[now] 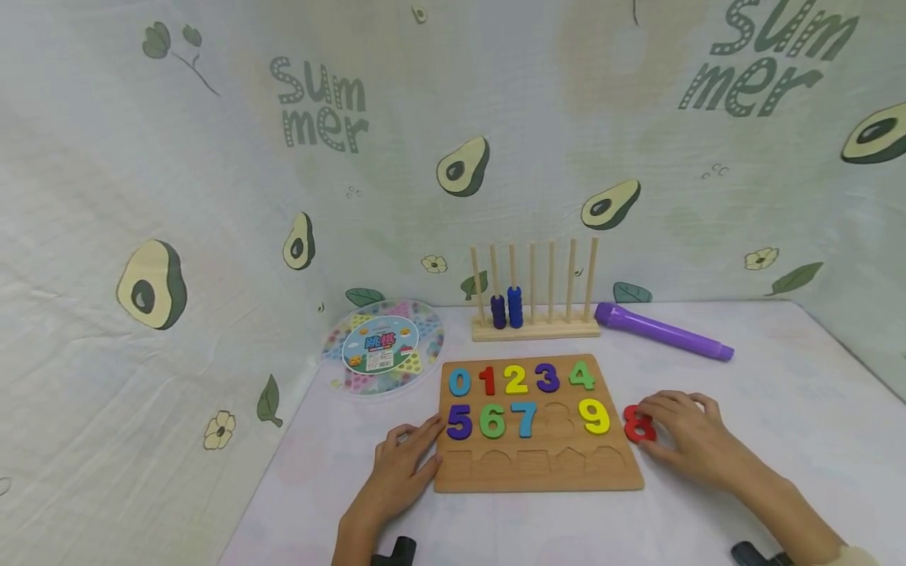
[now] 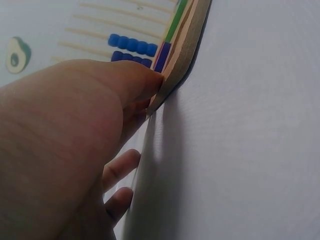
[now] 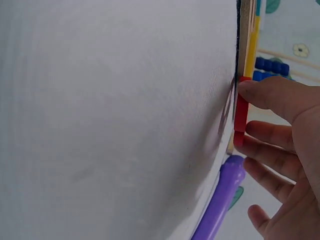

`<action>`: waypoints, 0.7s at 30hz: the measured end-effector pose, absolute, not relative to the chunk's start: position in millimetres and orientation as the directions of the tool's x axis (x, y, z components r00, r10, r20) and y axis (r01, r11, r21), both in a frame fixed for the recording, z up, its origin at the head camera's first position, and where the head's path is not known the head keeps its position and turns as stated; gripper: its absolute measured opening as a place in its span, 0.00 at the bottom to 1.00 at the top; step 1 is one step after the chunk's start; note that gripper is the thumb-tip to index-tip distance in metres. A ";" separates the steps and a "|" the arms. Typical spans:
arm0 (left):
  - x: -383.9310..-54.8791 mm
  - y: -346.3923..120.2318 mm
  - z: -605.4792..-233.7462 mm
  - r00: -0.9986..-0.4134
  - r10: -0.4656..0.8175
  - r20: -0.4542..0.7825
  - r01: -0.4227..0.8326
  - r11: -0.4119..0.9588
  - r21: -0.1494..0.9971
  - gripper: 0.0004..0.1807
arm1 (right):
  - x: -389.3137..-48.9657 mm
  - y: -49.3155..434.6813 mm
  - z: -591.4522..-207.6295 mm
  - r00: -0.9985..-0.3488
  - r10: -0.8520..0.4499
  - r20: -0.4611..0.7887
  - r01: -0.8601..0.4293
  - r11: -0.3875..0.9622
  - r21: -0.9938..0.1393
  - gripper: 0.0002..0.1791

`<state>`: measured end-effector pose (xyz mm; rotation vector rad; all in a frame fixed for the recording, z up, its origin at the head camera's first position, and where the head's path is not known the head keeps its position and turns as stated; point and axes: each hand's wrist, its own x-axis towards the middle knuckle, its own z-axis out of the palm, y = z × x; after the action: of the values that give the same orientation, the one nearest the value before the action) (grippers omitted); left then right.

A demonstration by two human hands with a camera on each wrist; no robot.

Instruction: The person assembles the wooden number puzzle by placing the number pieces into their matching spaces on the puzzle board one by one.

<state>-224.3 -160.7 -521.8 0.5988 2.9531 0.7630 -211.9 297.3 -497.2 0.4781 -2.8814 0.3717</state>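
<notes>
A red number 8 point(image 1: 640, 424) is at the right side of the wooden number board point(image 1: 524, 472). My right hand point(image 1: 690, 436) pinches it between thumb and fingers; in the right wrist view the red piece point(image 3: 241, 112) appears edge-on. At the board's left edge rests my left hand point(image 1: 399, 472), its thumb and fingers touching the wood. Colored numbers 0 to 7 and a yellow 9 point(image 1: 594, 417) sit in the board's upper two rows. Between the blue 7 point(image 1: 524, 419) and the 9 lies a bare recess point(image 1: 557, 421). The bottom row shows bare recesses.
Behind the board stands a wooden peg rack point(image 1: 535, 330) with dark blue and blue beads on two pegs. A purple stick point(image 1: 665, 332) lies at the back right. To the back left is a round, clear-packaged game point(image 1: 382, 346). A printed cloth point(image 1: 531, 102) hangs behind.
</notes>
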 end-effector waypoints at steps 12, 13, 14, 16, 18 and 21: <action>-226.3 -159.9 -522.8 -0.925 0.373 0.068 0.361 0.811 0.461 0.29 | -212.6 302.4 -489.9 -0.927 -0.294 0.233 -0.349 0.904 -0.248 0.27; -226.2 -160.0 -522.4 -0.926 0.372 0.066 0.359 0.811 0.462 0.29 | -213.1 301.2 -488.6 -0.927 -0.295 0.232 -0.350 0.903 -0.251 0.27; -226.0 -160.1 -522.2 -0.927 0.370 0.066 0.357 0.812 0.461 0.29 | -213.7 299.9 -487.5 -0.927 -0.297 0.231 -0.352 0.901 -0.253 0.27; -225.6 -160.2 -521.9 -0.927 0.369 0.065 0.356 0.813 0.460 0.29 | -214.8 297.1 -486.0 -0.926 -0.299 0.228 -0.354 0.897 -0.263 0.27; -225.4 -160.0 -521.7 -0.928 0.368 0.063 0.354 0.813 0.462 0.29 | -215.8 294.7 -485.6 -0.925 -0.303 0.230 -0.360 0.892 -0.272 0.26; -225.1 -159.9 -521.8 -0.927 0.369 0.064 0.355 0.812 0.463 0.29 | -216.7 292.1 -486.3 -0.923 -0.312 0.226 -0.368 0.886 -0.282 0.26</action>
<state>-225.1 -159.9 -521.8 0.5916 2.9626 0.7489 -216.7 292.1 -486.3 0.5236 -2.8797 0.4821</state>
